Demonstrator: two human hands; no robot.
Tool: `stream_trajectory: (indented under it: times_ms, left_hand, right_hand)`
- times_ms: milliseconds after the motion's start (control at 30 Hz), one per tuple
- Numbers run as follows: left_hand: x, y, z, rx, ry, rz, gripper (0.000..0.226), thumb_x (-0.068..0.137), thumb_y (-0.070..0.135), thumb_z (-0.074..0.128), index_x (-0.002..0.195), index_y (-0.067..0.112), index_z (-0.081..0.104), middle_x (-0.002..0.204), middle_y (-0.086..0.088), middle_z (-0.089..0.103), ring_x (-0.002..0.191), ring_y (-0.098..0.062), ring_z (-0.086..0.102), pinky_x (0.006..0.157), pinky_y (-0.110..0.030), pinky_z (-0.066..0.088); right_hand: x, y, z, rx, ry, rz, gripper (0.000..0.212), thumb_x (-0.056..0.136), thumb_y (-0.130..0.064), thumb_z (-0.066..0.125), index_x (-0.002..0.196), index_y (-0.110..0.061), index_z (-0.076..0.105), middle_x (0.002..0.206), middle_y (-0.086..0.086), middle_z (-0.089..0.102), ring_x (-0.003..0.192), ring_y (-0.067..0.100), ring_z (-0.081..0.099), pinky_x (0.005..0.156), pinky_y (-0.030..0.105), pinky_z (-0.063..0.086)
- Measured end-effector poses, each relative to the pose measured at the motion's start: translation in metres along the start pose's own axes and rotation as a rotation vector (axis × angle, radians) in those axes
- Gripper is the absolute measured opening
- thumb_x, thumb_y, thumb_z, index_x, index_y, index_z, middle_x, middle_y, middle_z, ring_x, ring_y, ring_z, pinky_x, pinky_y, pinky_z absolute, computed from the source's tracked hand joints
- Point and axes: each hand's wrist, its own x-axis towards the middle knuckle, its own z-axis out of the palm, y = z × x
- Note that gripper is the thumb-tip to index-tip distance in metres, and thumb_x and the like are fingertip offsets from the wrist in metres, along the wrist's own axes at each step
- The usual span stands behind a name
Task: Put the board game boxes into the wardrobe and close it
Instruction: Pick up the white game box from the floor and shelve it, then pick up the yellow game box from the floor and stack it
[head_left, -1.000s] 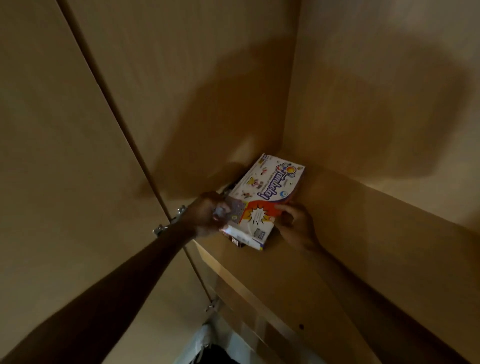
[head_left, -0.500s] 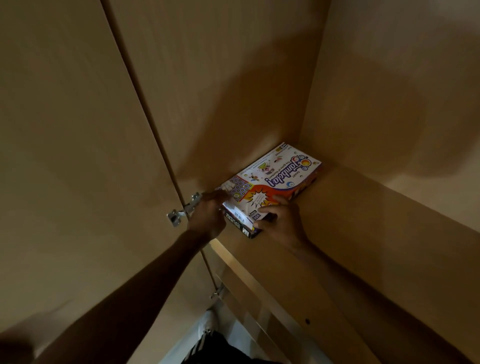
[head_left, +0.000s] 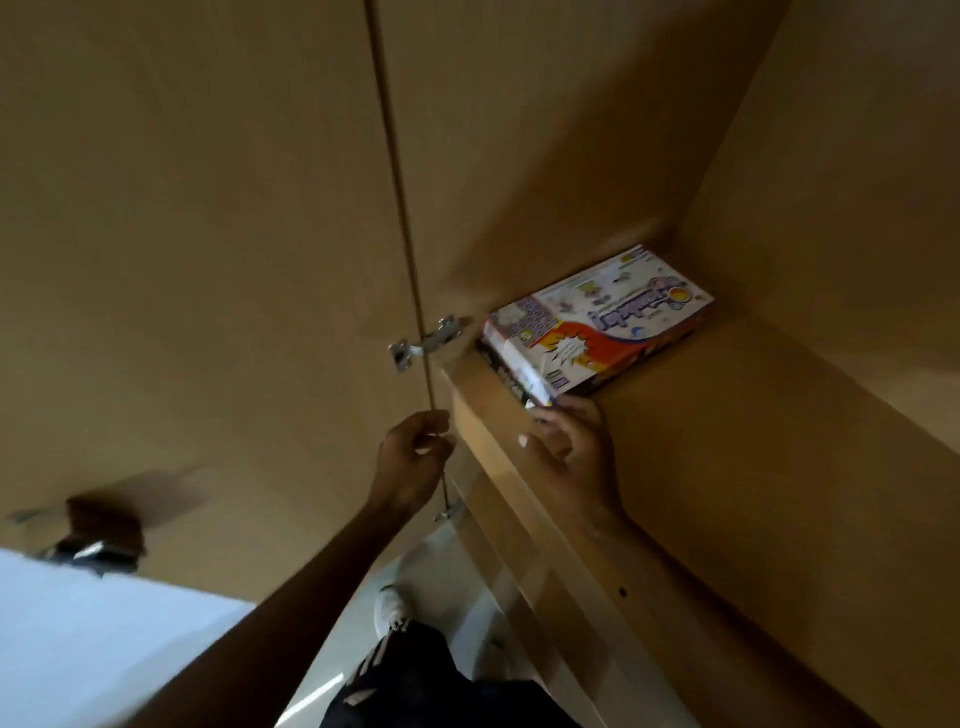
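A white shoe (head_left: 390, 609) stands on the pale floor (head_left: 93, 644) below, beside dark patterned trousers (head_left: 415, 675).

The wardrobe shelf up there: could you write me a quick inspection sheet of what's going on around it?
Surface: wooden wardrobe shelf, bare apart from the boxes.
Job's things: colourful board game box lies flat in the back corner, on top of a darker box whose edge shows beneath.
Clutter: nothing seen.
Grips: left hand empty, off the boxes, near the door edge; right hand has fingertips at the top box's near corner.
Cables: nothing seen.
Surroundings: door open, metal hinge; white shoe on the floor below.
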Motion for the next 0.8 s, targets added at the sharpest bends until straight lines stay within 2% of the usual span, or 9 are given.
stream_trajectory:
  times_ms: [100, 200, 367, 500, 600, 700, 800]
  left_hand:
    - [-0.047, -0.027, -0.028, -0.054, 0.064, -0.085, 0.023, 0.091, 0.017, 0.065, 0.114, 0.016, 0.068, 0.104, 0.008, 0.07, 0.087, 0.006, 0.063, 0.069, -0.003, 0.046]
    - [-0.093, -0.057, -0.062, -0.133, 0.187, -0.184, 0.021, 0.091, 0.015, 0.065, 0.11, 0.021, 0.068, 0.099, 0.011, 0.071, 0.083, 0.009, 0.063, 0.072, -0.007, 0.046]
    - [-0.175, -0.097, -0.132, -0.222, 0.412, -0.307, 0.021, 0.09, 0.014, 0.064, 0.11, 0.02, 0.069, 0.101, 0.007, 0.073, 0.093, -0.007, 0.067, 0.083, -0.021, 0.051]
    - [-0.261, -0.126, -0.191, -0.264, 0.59, -0.371, 0.022, 0.092, 0.016, 0.063, 0.113, 0.02, 0.068, 0.104, 0.011, 0.072, 0.092, 0.002, 0.066, 0.078, -0.012, 0.046]
    - [-0.342, -0.15, -0.238, -0.28, 0.731, -0.422, 0.022, 0.092, 0.017, 0.062, 0.112, 0.024, 0.067, 0.104, 0.013, 0.071, 0.089, 0.008, 0.064, 0.075, -0.008, 0.045]
    - [-0.434, -0.181, -0.282, -0.298, 0.914, -0.486, 0.022, 0.092, 0.016, 0.063, 0.111, 0.024, 0.067, 0.103, 0.011, 0.072, 0.091, 0.0, 0.065, 0.08, -0.015, 0.046]
    - [-0.516, -0.202, -0.313, -0.3, 1.076, -0.54, 0.022, 0.09, 0.012, 0.065, 0.109, 0.023, 0.068, 0.099, 0.008, 0.072, 0.092, -0.008, 0.067, 0.085, -0.026, 0.051]
  right_hand:
    - [-0.02, -0.007, 0.021, -0.004, -0.055, 0.002, 0.031, 0.079, -0.029, 0.067, 0.108, -0.018, 0.068, 0.115, -0.003, 0.056, 0.096, 0.013, 0.063, 0.071, 0.025, 0.054]
    - [-0.046, -0.02, 0.057, -0.011, -0.214, -0.06, 0.031, 0.083, -0.032, 0.065, 0.111, -0.018, 0.066, 0.112, -0.004, 0.057, 0.095, 0.014, 0.062, 0.072, 0.033, 0.055]
    - [-0.112, -0.067, 0.131, -0.044, -0.564, -0.098, 0.024, 0.085, -0.025, 0.065, 0.109, -0.026, 0.067, 0.106, -0.011, 0.062, 0.09, 0.003, 0.06, 0.077, 0.024, 0.053]
    - [-0.182, -0.113, 0.192, 0.015, -0.75, -0.178, 0.021, 0.083, -0.019, 0.068, 0.103, -0.023, 0.069, 0.102, -0.009, 0.065, 0.084, 0.004, 0.062, 0.078, 0.024, 0.053]
    - [-0.251, -0.151, 0.237, 0.056, -0.881, -0.217, 0.019, 0.081, -0.017, 0.068, 0.1, -0.021, 0.07, 0.102, -0.011, 0.066, 0.08, 0.002, 0.064, 0.075, 0.018, 0.049]
    - [-0.332, -0.19, 0.279, 0.078, -1.04, -0.286, 0.019, 0.083, -0.017, 0.068, 0.101, -0.021, 0.07, 0.103, -0.014, 0.066, 0.082, -0.001, 0.064, 0.074, 0.015, 0.048]
    - [-0.407, -0.221, 0.311, 0.109, -1.183, -0.364, 0.017, 0.083, -0.02, 0.069, 0.1, -0.022, 0.07, 0.101, -0.013, 0.065, 0.082, 0.0, 0.064, 0.075, 0.02, 0.052]
